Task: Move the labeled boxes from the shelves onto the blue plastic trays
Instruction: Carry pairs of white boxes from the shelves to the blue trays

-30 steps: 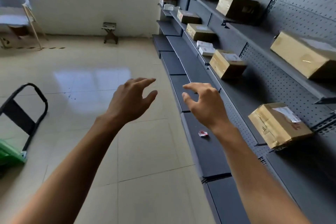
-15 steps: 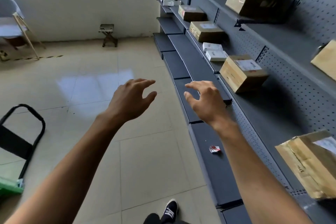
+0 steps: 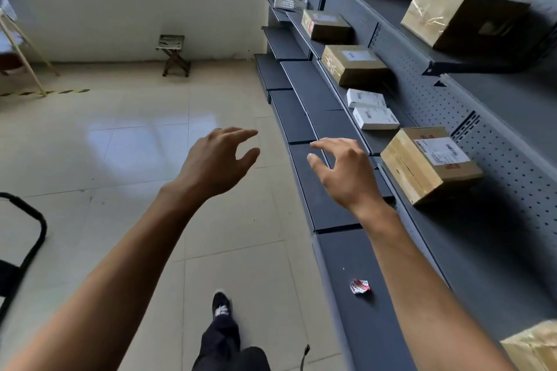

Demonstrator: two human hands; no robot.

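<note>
Labeled boxes sit along the grey metal shelves (image 3: 494, 117) on your right, and both your hands are out in front of you with nothing in them. Your left hand (image 3: 215, 164) hovers over the tiled floor (image 3: 120, 159), fingers loosely spread and thumb apart from them. Your right hand (image 3: 346, 173) hangs over the low bottom shelf (image 3: 328, 208), fingers likewise loosely spread. The nearest cardboard box (image 3: 429, 164), with a white shipping label on top, stands on the middle shelf just to the right of your right hand, not touching it. Beyond it lie two small white boxes (image 3: 372, 110), then another taped cardboard box (image 3: 352, 68). A large box (image 3: 461, 15) rests on the upper shelf. A crumpled red-and-white scrap (image 3: 359, 286) lies on the bottom shelf beside your right forearm.
</note>
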